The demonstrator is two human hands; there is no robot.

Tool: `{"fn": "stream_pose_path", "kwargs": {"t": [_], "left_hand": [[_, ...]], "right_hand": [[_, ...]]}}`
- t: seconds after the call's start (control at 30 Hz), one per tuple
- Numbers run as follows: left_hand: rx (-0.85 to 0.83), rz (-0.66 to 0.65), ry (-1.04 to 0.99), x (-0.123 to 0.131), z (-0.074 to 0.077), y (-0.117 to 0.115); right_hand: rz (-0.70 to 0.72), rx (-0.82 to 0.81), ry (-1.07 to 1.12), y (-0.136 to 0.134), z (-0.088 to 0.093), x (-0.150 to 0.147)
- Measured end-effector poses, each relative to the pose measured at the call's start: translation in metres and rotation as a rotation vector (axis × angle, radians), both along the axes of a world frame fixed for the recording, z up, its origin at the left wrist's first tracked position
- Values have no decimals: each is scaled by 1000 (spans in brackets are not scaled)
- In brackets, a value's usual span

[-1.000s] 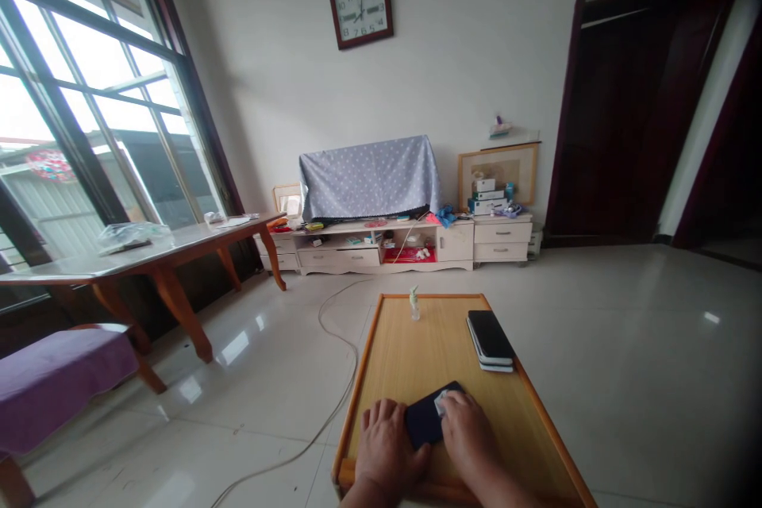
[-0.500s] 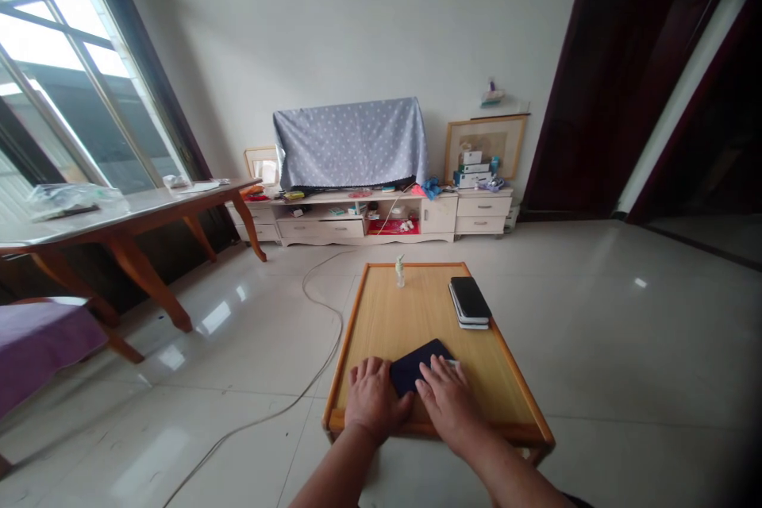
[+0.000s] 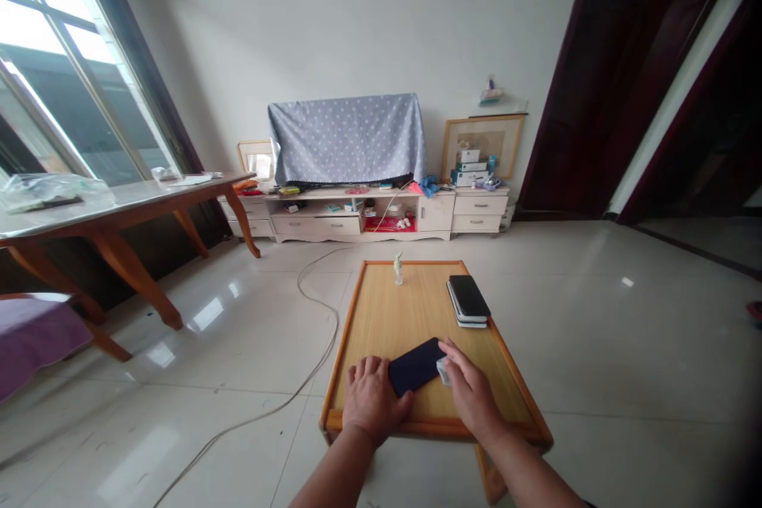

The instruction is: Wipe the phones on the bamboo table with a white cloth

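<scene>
A dark blue flat notebook-like item (image 3: pixel 415 366) lies aslant near the front edge of the low wooden table (image 3: pixel 393 309). My left hand (image 3: pixel 374 397) rests at its left end, fingers spread on the tabletop and thumb by its lower edge. My right hand (image 3: pixel 470 390) is at the item's right end, closed around a small white cloth or tissue (image 3: pixel 444 371). Farther back on the table stand a small clear bottle with a pale green top (image 3: pixel 398 270) and, to the right, a stack of notebooks with a black one on top (image 3: pixel 469 298).
A cable (image 3: pixel 315 378) runs over the tiled floor left of the low table. A larger table (image 3: pixel 131 202) stands at the left by the window. Against the wall is a white cabinet (image 3: pixel 315 227) with a dotted grey cloth (image 3: pixel 351 139) above it.
My right hand has shifted from the middle of the dark item to its right end, and more of the white cloth shows. My left hand stays in place. The view has shifted slightly.
</scene>
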State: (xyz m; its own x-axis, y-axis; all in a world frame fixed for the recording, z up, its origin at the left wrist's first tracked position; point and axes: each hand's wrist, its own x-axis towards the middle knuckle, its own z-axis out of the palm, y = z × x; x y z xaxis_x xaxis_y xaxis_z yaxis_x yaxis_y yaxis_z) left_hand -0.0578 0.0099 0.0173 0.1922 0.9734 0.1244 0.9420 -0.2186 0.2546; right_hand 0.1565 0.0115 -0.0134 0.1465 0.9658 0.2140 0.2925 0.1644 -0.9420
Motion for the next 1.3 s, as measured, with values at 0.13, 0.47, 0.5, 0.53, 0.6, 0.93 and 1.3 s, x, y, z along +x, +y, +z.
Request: {"fn": "stream_pose_path", "kwargs": {"t": [0.13, 0.47, 0.5, 0.53, 0.6, 0.93, 1.3], "left_hand": [[-4, 11, -7, 1, 2, -1], [-33, 21, -4, 5, 10, -3], [-41, 21, -2, 5, 11, -3], [-50, 22, 3, 6, 12, -3], [-70, 24, 16, 6, 14, -3], [-11, -6, -30, 4, 3, 1], [-29, 5, -28, 4, 3, 2]], "right_hand": [[-87, 22, 251, 4, 12, 2], [-78, -9, -391, 10, 3, 13], [-57, -18, -446, 11, 2, 11], [-45, -25, -498, 12, 0, 8], [-46, -36, -591, 16, -1, 5], [241, 48, -829, -16, 14, -38], [231, -76, -872, -2, 21, -29]]}}
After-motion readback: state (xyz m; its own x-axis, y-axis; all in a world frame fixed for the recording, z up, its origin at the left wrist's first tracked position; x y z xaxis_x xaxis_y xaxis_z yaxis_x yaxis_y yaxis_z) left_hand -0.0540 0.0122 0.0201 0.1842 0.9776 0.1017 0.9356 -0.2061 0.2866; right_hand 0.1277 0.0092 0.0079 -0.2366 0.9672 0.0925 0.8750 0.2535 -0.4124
